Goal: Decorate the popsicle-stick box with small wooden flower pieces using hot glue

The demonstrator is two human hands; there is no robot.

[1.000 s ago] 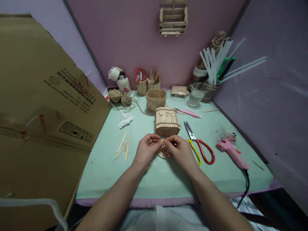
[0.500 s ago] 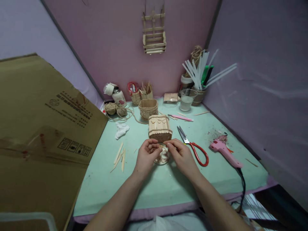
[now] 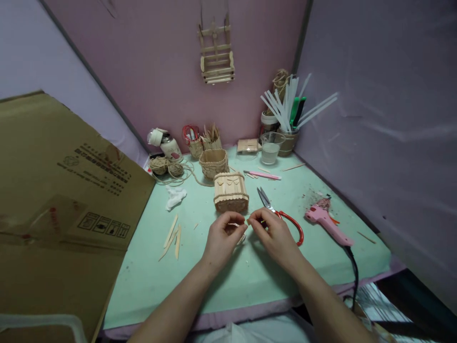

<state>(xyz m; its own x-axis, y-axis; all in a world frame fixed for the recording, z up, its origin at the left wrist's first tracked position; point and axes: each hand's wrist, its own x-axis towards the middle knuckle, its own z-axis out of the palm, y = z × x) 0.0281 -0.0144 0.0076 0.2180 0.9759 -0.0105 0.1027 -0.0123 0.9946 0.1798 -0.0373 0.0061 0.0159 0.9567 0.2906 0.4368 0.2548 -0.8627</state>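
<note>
My left hand (image 3: 222,238) and my right hand (image 3: 273,232) meet over the front middle of the table. Both are closed in a pinch, and a tiny tan wood chip (image 3: 247,222) shows between their fingertips. Beneath them, mostly covered by my left hand, is a small dish of pale pieces (image 3: 242,239). Just beyond my fingers, a little box of craft sticks (image 3: 231,193) lies tipped, with rope trim and scalloped chips glued on. Red-handled scissors (image 3: 293,224) lie beside my right hand, partly behind it.
Loose craft sticks (image 3: 177,242) and a crumpled white tissue (image 3: 174,197) lie left. A pink glue gun (image 3: 330,224) with its cord lies right. Behind are a rope-trimmed basket (image 3: 213,164), twine balls (image 3: 166,166), a pink craft knife (image 3: 262,175) and a plastic cup (image 3: 270,150). Cardboard (image 3: 71,200) stands left.
The view has shifted slightly, so the scene sits a little further left. My hands have come closer together at the fingertips and now cover more of the dish.
</note>
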